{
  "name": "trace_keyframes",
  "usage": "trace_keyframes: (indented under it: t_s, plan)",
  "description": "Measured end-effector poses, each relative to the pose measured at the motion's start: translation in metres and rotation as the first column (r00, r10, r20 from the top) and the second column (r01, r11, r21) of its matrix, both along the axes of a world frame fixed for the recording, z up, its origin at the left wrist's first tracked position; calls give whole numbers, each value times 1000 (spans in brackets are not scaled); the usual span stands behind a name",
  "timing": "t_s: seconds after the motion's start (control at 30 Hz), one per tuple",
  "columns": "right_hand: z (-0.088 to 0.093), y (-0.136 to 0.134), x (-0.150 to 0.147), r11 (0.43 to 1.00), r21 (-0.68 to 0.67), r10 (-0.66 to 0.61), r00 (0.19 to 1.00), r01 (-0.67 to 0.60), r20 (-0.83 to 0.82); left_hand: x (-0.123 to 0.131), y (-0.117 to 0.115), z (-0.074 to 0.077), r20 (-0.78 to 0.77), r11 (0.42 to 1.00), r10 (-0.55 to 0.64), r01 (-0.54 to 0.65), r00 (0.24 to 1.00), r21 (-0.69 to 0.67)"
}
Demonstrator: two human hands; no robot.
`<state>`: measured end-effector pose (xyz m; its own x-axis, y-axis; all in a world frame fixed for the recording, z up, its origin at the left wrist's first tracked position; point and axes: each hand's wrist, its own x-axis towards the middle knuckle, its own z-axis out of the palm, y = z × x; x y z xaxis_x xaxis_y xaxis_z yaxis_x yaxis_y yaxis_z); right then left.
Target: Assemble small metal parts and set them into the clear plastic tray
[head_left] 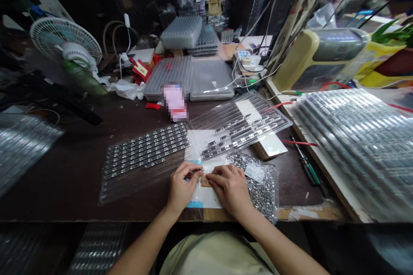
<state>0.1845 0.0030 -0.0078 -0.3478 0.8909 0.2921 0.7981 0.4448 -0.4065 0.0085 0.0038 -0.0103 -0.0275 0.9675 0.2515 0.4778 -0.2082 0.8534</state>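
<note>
My left hand (184, 184) pinches a small dark metal part (195, 171) between thumb and fingertips. Close beside it, my right hand (232, 187) has its fingers drawn together; what they hold, if anything, is hidden. Between the fingertips lies a small brown piece (205, 181) on white paper (211, 200). A clear bag of small shiny metal parts (263, 191) lies against the right hand. To the left, a clear ridged tray (146, 148) carries many rows of small metal parts. Another clear tray (245, 126), further back on the right, is partly filled.
A screwdriver with a green handle (311, 172) lies at the right. Stacked clear trays (358, 137) cover the right side, and more trays (211, 77) stand at the back. A phone-like pink object (174, 102) leans there. A fan (66, 43) stands at the left.
</note>
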Motion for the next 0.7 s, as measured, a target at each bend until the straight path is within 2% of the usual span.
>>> trace_keyframes:
  t_s: [0.17, 0.23, 0.33, 0.47, 0.6, 0.7]
  plan:
    - [-4, -1, 34, 966, 50, 234, 942, -253, 241, 1, 0, -1, -1, 1000, -5, 5, 1000, 0]
    - [-3, -4, 45, 951, 53, 277, 918, -303, 283, 1, 0, -2, -3, 1000, -2, 2, 1000, -8]
    - [1, -9, 53, 958, 84, 244, 934, -274, 262, 1, 0, -2, 2, 1000, 5, -5, 1000, -24]
    - [4, -10, 47, 976, 73, 188, 963, -205, 195, 4, 3, 5, -11, 999, -4, 4, 1000, -46]
    - [-1, -6, 42, 984, 106, 127, 981, -143, 148, 14, 4, 15, -129, 994, -105, 105, 986, -9]
    - [-8, -5, 43, 981, 159, 102, 993, -110, 57, 23, 2, 15, -234, 980, -187, 197, 954, 20]
